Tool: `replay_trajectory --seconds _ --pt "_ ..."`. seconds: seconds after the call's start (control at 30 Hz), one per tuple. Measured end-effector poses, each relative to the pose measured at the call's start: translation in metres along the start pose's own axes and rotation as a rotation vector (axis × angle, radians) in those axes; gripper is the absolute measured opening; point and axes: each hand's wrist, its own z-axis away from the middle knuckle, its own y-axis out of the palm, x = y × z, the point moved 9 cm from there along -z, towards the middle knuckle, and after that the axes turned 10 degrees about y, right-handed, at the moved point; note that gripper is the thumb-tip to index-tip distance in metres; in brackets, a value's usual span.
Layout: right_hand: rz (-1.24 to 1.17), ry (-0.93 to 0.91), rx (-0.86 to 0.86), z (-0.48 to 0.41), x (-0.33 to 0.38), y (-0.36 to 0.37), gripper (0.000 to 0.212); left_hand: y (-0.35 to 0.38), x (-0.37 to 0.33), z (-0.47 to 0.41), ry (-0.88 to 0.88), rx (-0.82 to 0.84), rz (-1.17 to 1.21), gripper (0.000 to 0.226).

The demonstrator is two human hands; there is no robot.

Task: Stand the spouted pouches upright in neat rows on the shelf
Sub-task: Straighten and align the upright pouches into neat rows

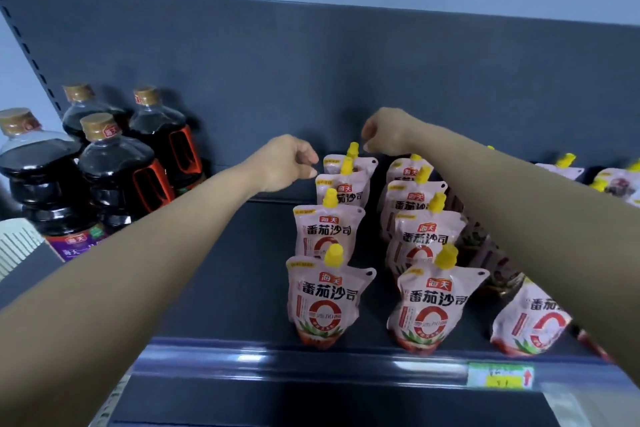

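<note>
Seemingly empty, the left hand's fingers are clenched, tips just beside the top corner of the rearmost pouch. The right hand's fingers curl just beside that pouch's yellow cap; whether they pinch it I cannot tell. By my reading, the back of the row is being squared up, and next comes a light nudge that spares the neighbours. Toward the wearer from the fingers, two rows of four pouches stand upright on the shelf. Under the right forearm a third row shows one front pouch, the rest hidden. Beyond the left hand stand four dark bottles.
</note>
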Motion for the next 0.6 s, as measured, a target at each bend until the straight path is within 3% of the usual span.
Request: replay_trajectory --seconds 0.2,0.37,0.6 --pt "0.076 -0.019 0.197 -0.033 0.004 0.026 0.032 0.027 0.009 -0.032 -0.028 0.144 0.029 0.022" --pt "-0.047 -0.018 0.353 -0.049 0.012 0.049 0.027 0.047 0.013 -0.046 -0.012 0.166 0.007 0.009" --pt "0.006 -0.09 0.309 -0.063 0.036 0.05 0.029 0.033 0.033 -0.044 -0.055 0.127 -0.011 0.007"
